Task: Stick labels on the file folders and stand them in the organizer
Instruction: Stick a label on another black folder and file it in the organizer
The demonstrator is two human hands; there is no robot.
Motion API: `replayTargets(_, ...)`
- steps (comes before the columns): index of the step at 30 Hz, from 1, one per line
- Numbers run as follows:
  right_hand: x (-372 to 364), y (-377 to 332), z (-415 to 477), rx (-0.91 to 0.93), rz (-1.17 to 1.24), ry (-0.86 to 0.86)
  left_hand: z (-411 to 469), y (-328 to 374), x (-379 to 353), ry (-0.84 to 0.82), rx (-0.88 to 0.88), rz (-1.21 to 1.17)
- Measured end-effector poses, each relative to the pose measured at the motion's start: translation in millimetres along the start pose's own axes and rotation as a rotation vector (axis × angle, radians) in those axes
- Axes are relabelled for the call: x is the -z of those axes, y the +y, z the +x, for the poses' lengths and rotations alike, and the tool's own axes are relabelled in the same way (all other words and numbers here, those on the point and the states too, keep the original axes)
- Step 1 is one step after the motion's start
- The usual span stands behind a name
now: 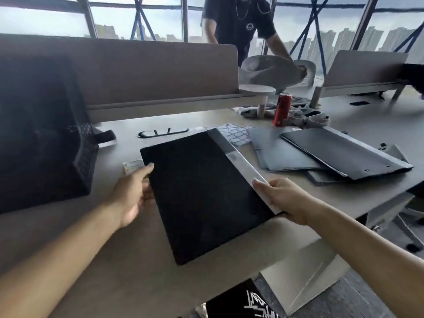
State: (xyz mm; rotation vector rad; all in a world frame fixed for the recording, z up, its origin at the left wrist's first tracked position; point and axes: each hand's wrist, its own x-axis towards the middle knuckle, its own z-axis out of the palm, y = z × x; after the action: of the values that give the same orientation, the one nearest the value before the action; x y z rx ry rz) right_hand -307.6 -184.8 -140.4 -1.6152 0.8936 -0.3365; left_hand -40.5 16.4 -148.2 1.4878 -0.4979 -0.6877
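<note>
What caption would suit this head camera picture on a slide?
At the desk, left hand and right hand hold a black folder between organizer and spare folders.

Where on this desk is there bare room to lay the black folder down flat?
Bare desk lies at the near edge, before the folder that left hand and right hand hold. A narrower strip runs between organizer and folder, with one small label there. The right side is crowded: folder pile, label sheets, can.

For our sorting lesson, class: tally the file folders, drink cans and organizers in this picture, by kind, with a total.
File folders: 4, the held folder and 3 visible in the pile
Red cans: 1
Black organizers: 1
Total: 6
</note>
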Motion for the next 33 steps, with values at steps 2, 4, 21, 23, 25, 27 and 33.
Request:
replayTargets(2, -4, 3, 0, 0.005, -0.105, -0.003, 0, -13, 9, 0.008, 0.025, 0.109)
replayTargets(4, -3, 0, 1, 0.011, -0.334, 0.011, -2, -19, 11, 0.081, -0.043, 0.208)
replayTargets(21, -26, -77, 58, 0.385, -1.18, 0.06, -20, -15, 10, 0.099, 0.009, 0.265)
replayTargets(23, -45, -85, 76, 0.5, -1.071, 0.03, -26, -13, 7, 0.09, 0.009, 0.331)
replayTargets(25, -69, -91, 97, 0.602, -1.066, -0.056, -35, -6, 0, 0.066, 0.005, 0.432)
replayTargets(27, -99, -95, 112, 0.679, -1.094, -0.139, -41, 0, -5, 0.053, 0.022, 0.521)
replayTargets(33, -162, -97, 147, 0.82, -1.252, -0.248, -39, 19, 14, -0.072, 0.228, 0.877)
